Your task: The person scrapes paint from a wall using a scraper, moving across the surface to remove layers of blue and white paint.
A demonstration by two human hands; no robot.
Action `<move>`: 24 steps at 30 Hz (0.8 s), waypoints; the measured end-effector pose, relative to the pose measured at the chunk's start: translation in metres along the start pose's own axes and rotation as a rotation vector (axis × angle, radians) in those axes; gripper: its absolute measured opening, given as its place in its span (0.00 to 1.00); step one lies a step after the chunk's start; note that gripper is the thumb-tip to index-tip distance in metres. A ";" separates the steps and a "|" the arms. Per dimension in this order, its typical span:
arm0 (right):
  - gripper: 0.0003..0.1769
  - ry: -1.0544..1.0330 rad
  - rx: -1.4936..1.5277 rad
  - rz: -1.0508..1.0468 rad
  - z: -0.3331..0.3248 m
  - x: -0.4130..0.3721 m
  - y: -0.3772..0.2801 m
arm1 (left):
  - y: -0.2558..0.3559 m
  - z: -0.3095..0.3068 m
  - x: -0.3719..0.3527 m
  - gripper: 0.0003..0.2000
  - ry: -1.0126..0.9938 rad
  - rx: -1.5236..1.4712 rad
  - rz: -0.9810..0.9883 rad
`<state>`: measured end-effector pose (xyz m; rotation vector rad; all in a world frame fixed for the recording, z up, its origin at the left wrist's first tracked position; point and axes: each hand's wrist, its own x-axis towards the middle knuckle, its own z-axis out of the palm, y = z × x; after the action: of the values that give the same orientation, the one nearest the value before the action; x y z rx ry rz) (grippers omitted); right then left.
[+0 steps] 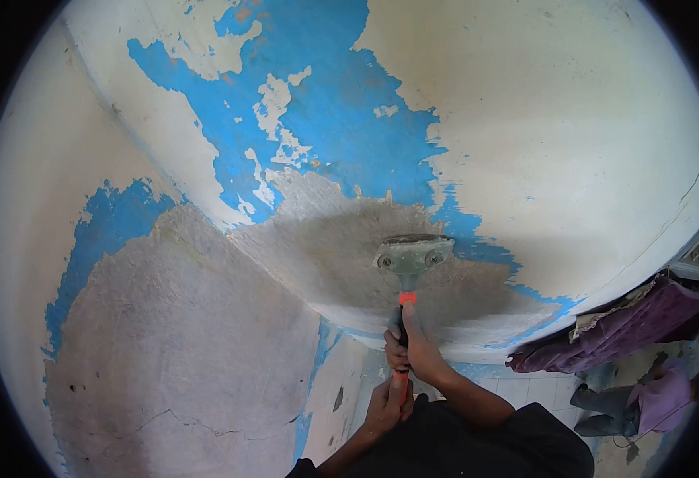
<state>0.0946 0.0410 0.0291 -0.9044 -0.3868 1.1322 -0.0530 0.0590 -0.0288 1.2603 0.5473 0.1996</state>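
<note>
A wall scraper point(408, 263) with a wide blade, a bolted grey-green head and a red-and-black handle points up against the wall. Its blade lies at a bare grey patch point(333, 247), where the coating is gone. My right hand point(417, 346) is wrapped round the upper handle, thumb along it near the red collar. Lower down, my left hand point(385, 408) is closed round the red handle end. Above the blade, blue paint point(349, 127) shows with ragged edges beside the cream coating point(540, 143).
A wall corner runs down the left, with another bare grey area point(190, 319) bordered by blue and marked by a crack. At right hangs a purple cloth point(620, 331). Below it, another person point(656, 402) in a light purple top stands on the floor.
</note>
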 end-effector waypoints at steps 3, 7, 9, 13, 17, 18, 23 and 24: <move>0.33 -0.013 -0.003 0.002 -0.008 0.006 0.012 | -0.022 -0.005 0.009 0.26 0.031 0.022 0.046; 0.33 -0.015 0.040 0.043 -0.016 0.005 0.024 | -0.026 -0.006 0.008 0.26 0.010 0.002 0.021; 0.33 -0.040 0.060 0.032 -0.014 0.005 0.016 | -0.019 -0.001 0.004 0.26 0.005 -0.013 0.013; 0.33 -0.042 -0.030 -0.024 0.003 0.001 -0.020 | 0.006 0.008 0.011 0.26 0.001 -0.007 0.069; 0.29 -0.052 0.066 0.007 -0.007 0.004 -0.004 | -0.009 0.002 0.012 0.26 0.025 0.027 0.073; 0.29 -0.040 0.085 0.036 -0.011 0.003 0.006 | -0.016 0.000 0.010 0.26 0.021 0.024 0.057; 0.29 -0.038 0.114 0.045 -0.019 0.001 0.021 | -0.030 -0.005 0.006 0.27 -0.019 -0.012 0.003; 0.29 -0.034 0.109 0.031 -0.016 0.003 0.015 | -0.028 -0.005 0.008 0.27 -0.020 -0.010 0.018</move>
<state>0.0976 0.0386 0.0075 -0.7986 -0.3366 1.1867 -0.0533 0.0579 -0.0581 1.2564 0.5175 0.2051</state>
